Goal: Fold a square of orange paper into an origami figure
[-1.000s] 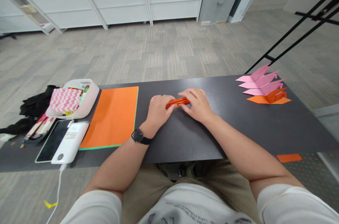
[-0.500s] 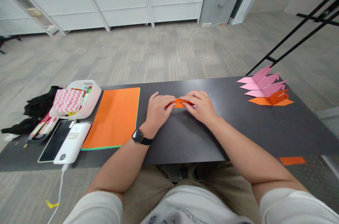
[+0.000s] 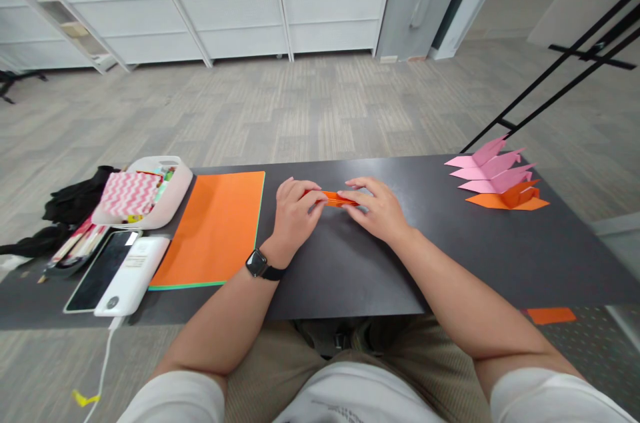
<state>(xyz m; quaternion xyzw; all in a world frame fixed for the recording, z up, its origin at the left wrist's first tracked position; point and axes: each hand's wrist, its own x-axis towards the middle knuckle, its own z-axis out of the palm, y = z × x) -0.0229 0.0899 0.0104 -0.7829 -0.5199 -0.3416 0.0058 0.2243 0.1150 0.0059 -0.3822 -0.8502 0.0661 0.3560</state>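
Observation:
A narrow folded piece of orange paper (image 3: 336, 199) is held between my two hands above the middle of the dark table. My left hand (image 3: 298, 211), with a black watch (image 3: 262, 264) on the wrist, pinches its left end. The right end sits between the thumb and fingers of my right hand (image 3: 376, 208). My fingers cover both ends, so only the middle of the fold shows. Left of my hands lies a stack of large paper sheets (image 3: 215, 230), orange on top with a green edge.
Folded pink paper birds (image 3: 493, 166) and an orange one (image 3: 510, 198) stand at the table's right. At the left are a white basket (image 3: 175, 193), a phone (image 3: 103, 273), a white power bank (image 3: 131, 276) with a cable, and black cloth (image 3: 80, 193). An orange strip (image 3: 553, 316) lies below the right edge.
The folded orange paper has turned slightly in my fingers and shows a different side. My right-hand fingers have shifted along it and spread a little. The camera view has tilted up slightly.

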